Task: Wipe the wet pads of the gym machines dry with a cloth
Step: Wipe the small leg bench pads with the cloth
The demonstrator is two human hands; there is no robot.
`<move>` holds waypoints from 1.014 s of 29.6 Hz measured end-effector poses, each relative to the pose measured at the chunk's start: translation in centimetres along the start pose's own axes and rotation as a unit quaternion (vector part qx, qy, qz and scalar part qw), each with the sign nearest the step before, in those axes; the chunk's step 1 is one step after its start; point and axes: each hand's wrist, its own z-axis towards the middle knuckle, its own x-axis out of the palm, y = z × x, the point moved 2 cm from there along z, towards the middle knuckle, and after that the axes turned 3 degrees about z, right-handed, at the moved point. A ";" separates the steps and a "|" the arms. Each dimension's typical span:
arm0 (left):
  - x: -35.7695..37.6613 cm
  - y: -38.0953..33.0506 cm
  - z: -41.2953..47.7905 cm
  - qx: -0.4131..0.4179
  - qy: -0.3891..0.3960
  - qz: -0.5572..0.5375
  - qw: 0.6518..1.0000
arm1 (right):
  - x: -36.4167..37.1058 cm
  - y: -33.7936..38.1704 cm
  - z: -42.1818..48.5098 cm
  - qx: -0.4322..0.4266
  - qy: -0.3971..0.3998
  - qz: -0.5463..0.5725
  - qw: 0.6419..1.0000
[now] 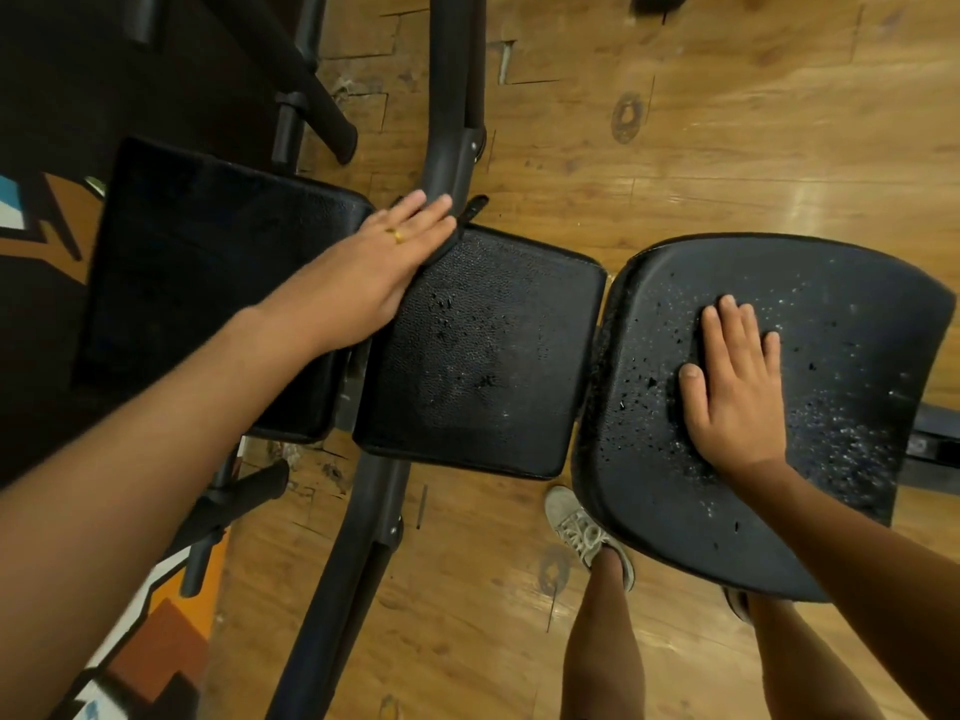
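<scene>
1. your left hand (384, 267) lies flat, fingers straight, pressing a black cloth (470, 209) onto the far corner of the middle pad (483, 366).
2. your right hand (735, 392) rests flat on the seat pad (831, 314), fingers straight, holding nothing.
3. droplets cover the seat pad; fewer sit on the middle pad.
4. a third pad (208, 283) lies under your left wrist.

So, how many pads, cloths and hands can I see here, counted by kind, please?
Pads: 3 (left pad, middle pad, seat pad)
Cloths: 1 (black cloth)
Hands: 2 (left hand, right hand)
Total: 6
</scene>
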 end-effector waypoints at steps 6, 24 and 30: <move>2.8 -3.5 0.5 -0.135 -0.100 -0.022 0.985 | -0.2 0.0 0.1 0.010 0.020 -0.011 1.000; -1.8 7.9 -12.1 -0.205 -0.131 0.142 0.959 | 1.4 33.5 7.8 0.047 0.007 0.223 0.974; -1.2 8.5 -11.4 -0.194 -0.167 0.157 0.954 | 4.8 34.5 8.7 0.085 -0.061 0.120 0.987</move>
